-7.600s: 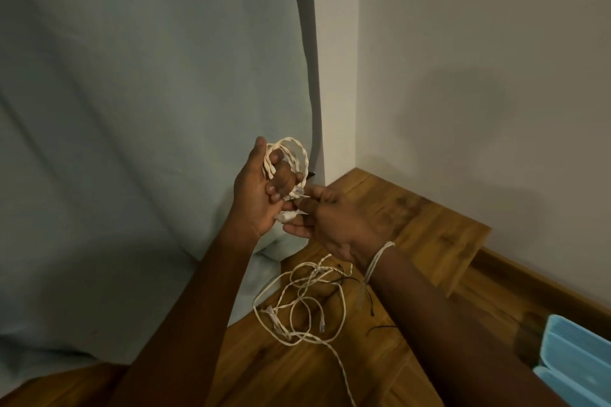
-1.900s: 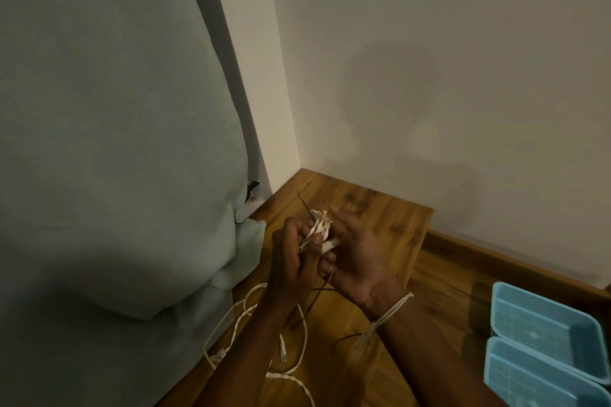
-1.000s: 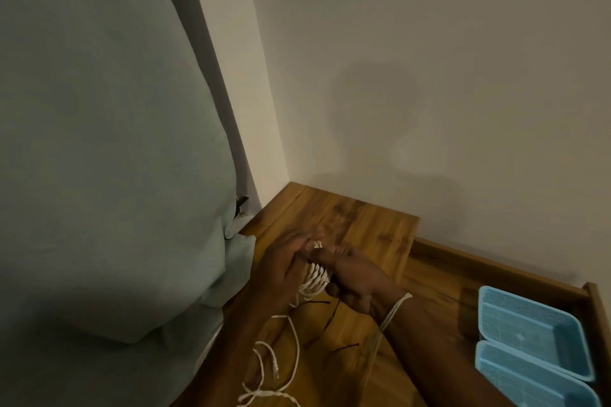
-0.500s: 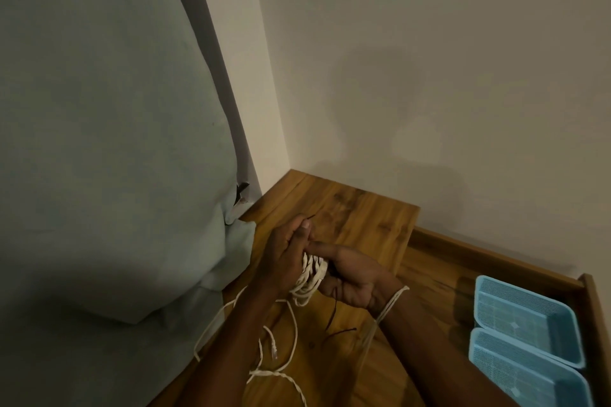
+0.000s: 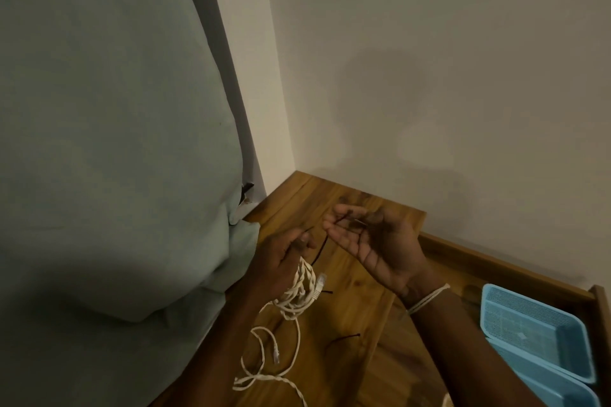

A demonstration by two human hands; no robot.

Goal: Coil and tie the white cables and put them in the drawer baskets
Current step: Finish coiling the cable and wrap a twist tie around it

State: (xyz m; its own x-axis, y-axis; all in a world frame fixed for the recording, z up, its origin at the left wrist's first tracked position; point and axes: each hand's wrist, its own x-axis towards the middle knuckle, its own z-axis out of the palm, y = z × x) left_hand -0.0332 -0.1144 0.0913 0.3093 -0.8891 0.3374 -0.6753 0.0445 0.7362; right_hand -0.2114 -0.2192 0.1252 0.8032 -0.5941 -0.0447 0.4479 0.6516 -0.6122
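Observation:
My left hand (image 5: 286,254) grips a coiled bundle of white cable (image 5: 299,292), which hangs below the fist with a plug (image 5: 319,284) sticking out. A thin black tie (image 5: 320,249) trails from the top of that hand. My right hand (image 5: 377,243) is just right of it, palm up, fingers spread and apart from the coil; a thin dark strand shows blurred at its fingertips. More loose white cable (image 5: 264,360) lies on the wooden top (image 5: 357,304) below. Two blue baskets (image 5: 535,334) sit in the drawer at the lower right.
Spare black ties (image 5: 344,339) lie on the wood near the loose cable. Grey-green fabric (image 5: 115,142) fills the left side. A plain wall (image 5: 429,76) stands behind. The drawer's wooden rim (image 5: 496,263) runs past the baskets.
My right hand has let go of the coil and drawn away to the right, opening palm up. The bundle now hangs from my left hand alone.

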